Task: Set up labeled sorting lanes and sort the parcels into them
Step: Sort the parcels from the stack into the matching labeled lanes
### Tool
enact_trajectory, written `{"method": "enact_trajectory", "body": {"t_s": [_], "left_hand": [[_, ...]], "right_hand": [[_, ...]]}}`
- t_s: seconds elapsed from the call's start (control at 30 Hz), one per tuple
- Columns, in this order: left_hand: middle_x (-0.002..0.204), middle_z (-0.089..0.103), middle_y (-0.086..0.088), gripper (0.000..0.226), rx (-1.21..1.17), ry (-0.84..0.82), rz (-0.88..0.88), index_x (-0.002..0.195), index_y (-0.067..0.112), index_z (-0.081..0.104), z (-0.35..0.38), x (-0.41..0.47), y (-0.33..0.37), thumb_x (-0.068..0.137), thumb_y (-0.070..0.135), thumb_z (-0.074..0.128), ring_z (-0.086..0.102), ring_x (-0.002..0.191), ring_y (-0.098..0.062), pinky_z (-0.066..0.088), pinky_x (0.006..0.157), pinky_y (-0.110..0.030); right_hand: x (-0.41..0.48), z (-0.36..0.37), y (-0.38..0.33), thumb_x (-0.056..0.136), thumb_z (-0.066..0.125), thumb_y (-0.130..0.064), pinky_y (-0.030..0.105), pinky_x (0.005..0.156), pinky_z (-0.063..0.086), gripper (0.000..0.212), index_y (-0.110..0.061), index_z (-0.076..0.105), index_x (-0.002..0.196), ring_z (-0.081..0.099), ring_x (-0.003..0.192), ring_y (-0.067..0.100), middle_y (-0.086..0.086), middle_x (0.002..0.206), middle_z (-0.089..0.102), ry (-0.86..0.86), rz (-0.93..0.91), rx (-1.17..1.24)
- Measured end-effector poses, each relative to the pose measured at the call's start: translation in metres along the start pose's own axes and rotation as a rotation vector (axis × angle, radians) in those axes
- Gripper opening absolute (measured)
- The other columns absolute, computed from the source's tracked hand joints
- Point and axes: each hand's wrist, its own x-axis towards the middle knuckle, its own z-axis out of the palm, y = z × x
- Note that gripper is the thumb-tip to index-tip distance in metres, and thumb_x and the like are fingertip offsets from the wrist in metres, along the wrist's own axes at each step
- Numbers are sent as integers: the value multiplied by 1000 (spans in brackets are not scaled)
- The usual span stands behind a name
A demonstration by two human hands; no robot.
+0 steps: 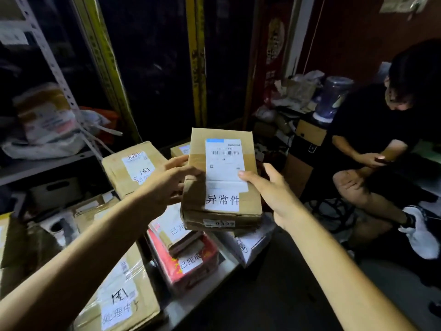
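The left grip (170, 185) is closed round the left long edge of the parcel (222, 137), thumb over the top face and fingers tucked beneath; the right grip (272, 189) pinches the opposite edge, its thumb (244, 174) pressed on the shipping label (224, 163) and its fingers running up behind the right side; the 2 hold the 1 box between them, raised off everything else. The parcel's long axis runs near to far, far end tipped up, and a white tag (222, 200) reading 异常件 sits on its near half. Directly beneath lies a stack of 2 parcels tagged 已完成, a small brown one (176, 231) on a red one (191, 263), with a white parcel (248, 246) just beside it on the right; a brown box (133, 168) lies far left and another tagged 处理中 (119, 295) near left, all on the worktop (191, 305). The tag in hand differs from those below, so this parcel likely belongs in its own lane and not on that stack; where that lane lies I cannot tell. The tagged boxes all lie on the left grip's side, so a set-down there would probably be led by it. Further out, a metal shelf (47, 163) stands at the left; a seated person (372, 130) is at the right.
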Motion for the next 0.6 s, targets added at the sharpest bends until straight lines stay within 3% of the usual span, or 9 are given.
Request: {"method": "enact_trajectory", "body": {"t_s": [0.07, 0.13, 0.23, 0.3, 0.4, 0.5, 0.53, 0.6], "left_hand": [[72, 63, 6, 53, -15, 75, -8, 128, 25, 62, 5, 20, 5, 76, 14, 71, 49, 37, -1, 35, 37, -11], [89, 65, 2, 45, -29, 130, -17, 128, 26, 62, 7, 34, 12, 86, 10, 65, 51, 37, 0, 36, 36, -11], [96, 70, 5, 41, -28, 210, -21, 126, 24, 64, -2, 73, 13, 88, 11, 63, 63, 55, 4, 45, 47, -11], [89, 71, 9, 35, -39, 261, -15, 123, 21, 66, -5, 99, 17, 89, 11, 64, 63, 58, 8, 44, 45, -8], [73, 70, 14, 26, -80, 317, -13, 114, 24, 69, -17, 141, 20, 89, 19, 67, 61, 59, -1, 42, 43, -11], [93, 67, 8, 34, -118, 367, -64, 121, 28, 66, -27, 179, 16, 88, 27, 68, 51, 79, -14, 41, 59, -20], [95, 67, 6, 35, -123, 384, -77, 123, 28, 66, -29, 190, 15, 88, 28, 67, 53, 77, -12, 42, 57, -20], [89, 66, 4, 35, -150, 382, -94, 125, 24, 63, -36, 212, 11, 90, 27, 66, 57, 56, -4, 41, 43, -14]], "right_hand": [[29, -3, -2, 90, 71, -27, 4, 55, 39, 79, -16, 29, 156, 44, 71, -16, -20, 105, 54, -27, 18, -18], [55, -3, -5, 90, 72, -27, 6, 58, 41, 73, -17, 36, 152, 50, 74, -12, -24, 93, 54, -53, 19, -54], [107, 6, -8, 86, 75, -34, 25, 84, 49, 72, -21, 42, 148, 62, 97, 4, -8, 115, 68, -120, 42, -78], [139, 12, -12, 83, 77, -40, 36, 94, 51, 72, -22, 46, 145, 65, 107, 14, -1, 123, 68, -135, 48, -104], [193, 23, -21, 85, 74, -40, 31, 78, 51, 65, -23, 49, 142, 66, 101, 14, -1, 118, 70, -161, 47, -148], [239, 33, -30, 87, 73, -39, 26, 65, 47, 55, -25, 53, 137, 68, 94, 10, -3, 113, 71, -215, 53, -188], [255, 37, -31, 87, 73, -39, 26, 65, 47, 53, -26, 54, 135, 68, 95, 10, -4, 112, 71, -229, 54, -208], [285, 46, -30, 85, 75, -40, 27, 67, 48, 54, -26, 56, 134, 69, 97, 12, -4, 112, 72, -263, 74, -235]]}}
